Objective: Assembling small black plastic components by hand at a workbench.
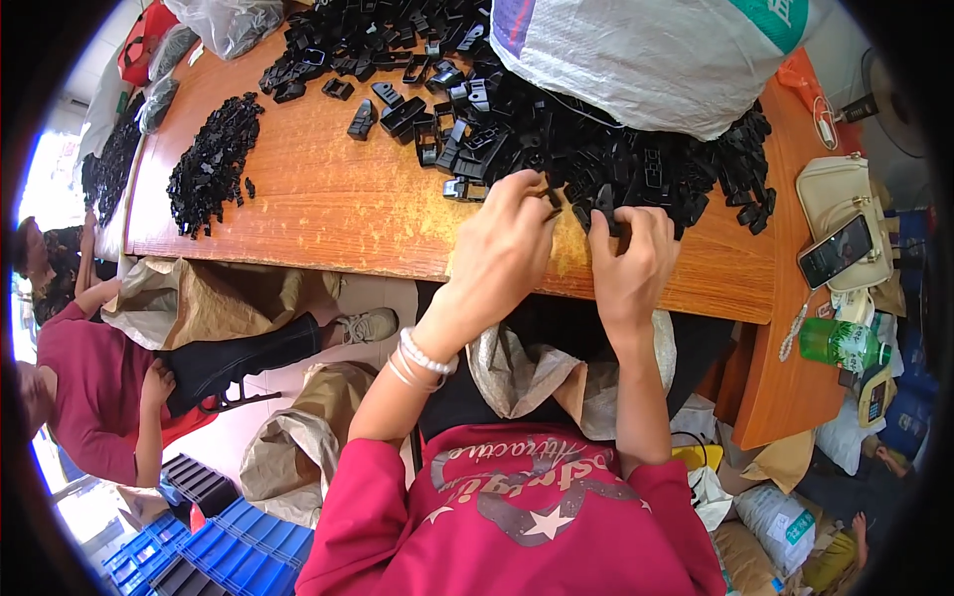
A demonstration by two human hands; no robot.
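Both hands at the bench (328,214) edge: left hand (502,248) grip pinching a small black clip (553,204), right hand (628,260) pinching another clip (606,214), big clip pile (596,149) at 12 o'clock

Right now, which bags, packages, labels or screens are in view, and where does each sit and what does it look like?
Woven sack: far table edge, large, white with purple and green patches.
Phone: on the cream pouch, right table wing, dark screen lit.
Bottle: right table edge, green, lying down, pale label.
Clear plastic bag: far left corner, crumpled.
Printed white sack: floor, lower right.
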